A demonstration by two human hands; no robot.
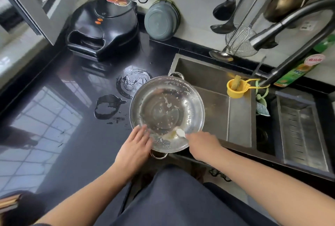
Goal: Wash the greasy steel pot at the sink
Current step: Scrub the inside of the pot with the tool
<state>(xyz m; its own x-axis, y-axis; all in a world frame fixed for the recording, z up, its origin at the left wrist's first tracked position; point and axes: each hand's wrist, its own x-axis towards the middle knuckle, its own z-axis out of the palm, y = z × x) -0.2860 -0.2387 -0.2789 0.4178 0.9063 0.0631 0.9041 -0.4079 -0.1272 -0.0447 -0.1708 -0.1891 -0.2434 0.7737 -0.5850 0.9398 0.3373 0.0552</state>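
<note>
A round steel pot (166, 113) with two small handles sits half over the left edge of the sink (213, 109), its inside dotted with whitish greasy specks and smears. My left hand (135, 146) lies flat on the pot's near left rim, fingers spread against it. My right hand (201, 144) reaches in over the near right rim, pinched on a small white item (180, 132) that I cannot identify, which touches the pot's inner wall.
Water puddles (134, 80) lie on the black counter left of the pot. A black electric griddle (103, 26) stands behind them. The dark faucet (290, 31) arches over the sink, with a yellow cup (234, 89), green detergent bottle (299, 70), hanging utensils and a drain tray (304, 131) at right.
</note>
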